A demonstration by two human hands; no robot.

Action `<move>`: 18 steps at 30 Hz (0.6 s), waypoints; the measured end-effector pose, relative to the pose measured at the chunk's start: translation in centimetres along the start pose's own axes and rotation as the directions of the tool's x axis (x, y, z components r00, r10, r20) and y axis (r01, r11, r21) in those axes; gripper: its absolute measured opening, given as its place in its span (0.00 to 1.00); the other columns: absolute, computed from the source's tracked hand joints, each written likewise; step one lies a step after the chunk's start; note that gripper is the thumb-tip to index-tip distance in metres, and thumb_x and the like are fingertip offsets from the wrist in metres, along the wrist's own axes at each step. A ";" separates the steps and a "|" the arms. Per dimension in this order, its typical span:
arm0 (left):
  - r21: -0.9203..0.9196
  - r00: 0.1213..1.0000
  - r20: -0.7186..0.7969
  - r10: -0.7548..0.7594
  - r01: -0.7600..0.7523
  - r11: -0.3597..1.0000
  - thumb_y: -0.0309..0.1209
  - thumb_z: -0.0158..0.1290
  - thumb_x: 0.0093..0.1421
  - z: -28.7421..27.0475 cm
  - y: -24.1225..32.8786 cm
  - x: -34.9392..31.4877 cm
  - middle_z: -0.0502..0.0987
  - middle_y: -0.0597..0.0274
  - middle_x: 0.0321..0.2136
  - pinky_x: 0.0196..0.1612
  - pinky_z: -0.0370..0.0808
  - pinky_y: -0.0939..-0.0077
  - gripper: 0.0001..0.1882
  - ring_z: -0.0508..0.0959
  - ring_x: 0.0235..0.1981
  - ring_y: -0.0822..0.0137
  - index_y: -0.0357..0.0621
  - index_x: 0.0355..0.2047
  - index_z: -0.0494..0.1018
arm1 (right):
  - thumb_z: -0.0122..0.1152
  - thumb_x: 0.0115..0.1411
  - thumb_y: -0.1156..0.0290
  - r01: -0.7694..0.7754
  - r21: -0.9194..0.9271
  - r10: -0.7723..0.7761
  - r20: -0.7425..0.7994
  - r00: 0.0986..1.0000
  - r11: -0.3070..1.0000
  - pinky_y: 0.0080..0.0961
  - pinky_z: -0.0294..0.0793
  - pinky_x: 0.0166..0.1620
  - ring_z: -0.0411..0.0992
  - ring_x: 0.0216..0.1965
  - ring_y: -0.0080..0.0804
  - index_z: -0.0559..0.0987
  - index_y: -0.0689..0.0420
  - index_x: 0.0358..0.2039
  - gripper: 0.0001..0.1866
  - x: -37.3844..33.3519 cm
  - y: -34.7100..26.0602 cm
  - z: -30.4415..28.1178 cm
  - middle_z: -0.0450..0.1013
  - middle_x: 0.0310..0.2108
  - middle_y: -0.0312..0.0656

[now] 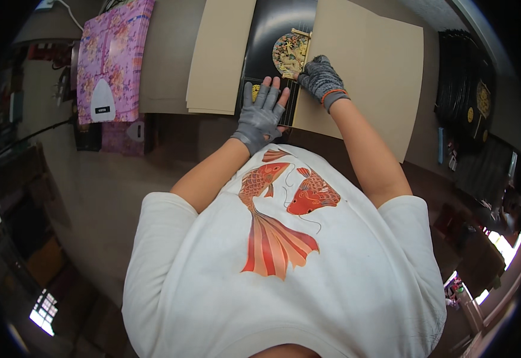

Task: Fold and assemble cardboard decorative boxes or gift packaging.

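A black glossy sheet (pixel 278 21) with a round gold-and-coloured dragon design (pixel 290 55) lies on the table between tan boards. My left hand (pixel 261 116), in a grey fingertip-less glove, rests flat on the sheet's near part with fingers spread, beside a small gold emblem (pixel 255 92). My right hand (pixel 320 79), in a grey knit glove with an orange cuff line, is closed at the sheet's right edge, where the right tan board (pixel 371 65) begins. Its thumb points at the lower edge of the design. What its curled fingers grip is hidden.
Another tan board stack (pixel 217 59) lies left of the sheet. Further left is a pile of purple floral covers (pixel 117 53) with a white tab. A stack of black covers with gold marks (pixel 463 89) stands at the right. The brown table's near edge runs before my body.
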State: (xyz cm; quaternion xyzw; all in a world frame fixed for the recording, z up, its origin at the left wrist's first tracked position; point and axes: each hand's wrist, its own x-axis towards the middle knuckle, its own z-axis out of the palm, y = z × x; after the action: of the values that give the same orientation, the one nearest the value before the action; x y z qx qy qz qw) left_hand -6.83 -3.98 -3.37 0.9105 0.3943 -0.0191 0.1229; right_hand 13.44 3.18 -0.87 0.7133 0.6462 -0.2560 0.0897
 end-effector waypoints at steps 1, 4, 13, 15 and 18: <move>-0.022 0.999 -0.036 0.010 -0.011 1.000 0.55 0.58 0.50 0.2 -0.1 0.0 0.43 0.43 0.70 0.66 0.35 0.32 0.53 0.39 0.72 0.46 0.47 0.70 0.47 | 0.59 0.58 0.48 0.005 -0.001 -0.005 -0.018 1.000 1.000 0.39 0.68 0.59 0.69 0.55 0.48 0.80 0.58 0.46 0.27 -0.1 0.0 0.0 0.64 0.53 0.53; 0.028 1.000 0.002 0.011 -0.011 1.000 0.55 0.58 0.51 0.3 -0.1 -0.1 0.43 0.43 0.70 0.66 0.35 0.32 0.52 0.39 0.72 0.46 0.47 0.70 0.47 | 0.60 0.58 0.48 0.005 -0.004 -0.005 -0.037 0.999 1.000 0.39 0.68 0.59 0.68 0.55 0.47 0.80 0.58 0.47 0.27 -0.1 -0.1 0.1 0.64 0.54 0.53; 0.044 0.998 0.064 -0.017 0.014 0.999 0.55 0.55 0.54 0.4 0.2 -0.3 0.41 0.45 0.71 0.65 0.30 0.33 0.51 0.38 0.72 0.47 0.47 0.70 0.46 | 0.60 0.58 0.49 0.056 0.038 -0.053 -0.075 0.996 0.998 0.39 0.65 0.59 0.66 0.53 0.50 0.79 0.63 0.42 0.27 -0.4 0.0 0.4 0.67 0.48 0.57; 0.053 0.997 0.070 -0.020 0.016 0.998 0.55 0.55 0.55 0.2 0.4 -0.3 0.40 0.45 0.71 0.65 0.30 0.33 0.50 0.37 0.72 0.47 0.47 0.70 0.46 | 0.60 0.58 0.50 0.049 0.002 -0.049 -0.031 0.998 0.999 0.39 0.66 0.59 0.67 0.54 0.49 0.79 0.61 0.45 0.26 -0.3 0.3 0.3 0.65 0.51 0.56; 0.078 0.995 0.100 -0.026 0.018 0.997 0.56 0.53 0.56 -0.2 0.4 -0.3 0.39 0.45 0.71 0.65 0.30 0.33 0.49 0.37 0.72 0.47 0.47 0.70 0.45 | 0.61 0.58 0.51 0.057 -0.040 -0.057 0.000 0.998 0.998 0.38 0.67 0.59 0.68 0.55 0.49 0.79 0.59 0.46 0.25 -0.1 0.3 0.4 0.64 0.53 0.55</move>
State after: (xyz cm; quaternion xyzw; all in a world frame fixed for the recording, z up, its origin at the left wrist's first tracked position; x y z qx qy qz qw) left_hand -6.72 -4.40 -3.09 0.9080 0.3966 -0.0818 0.1072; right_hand 13.66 2.90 -1.19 0.6927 0.6714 -0.2451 0.0961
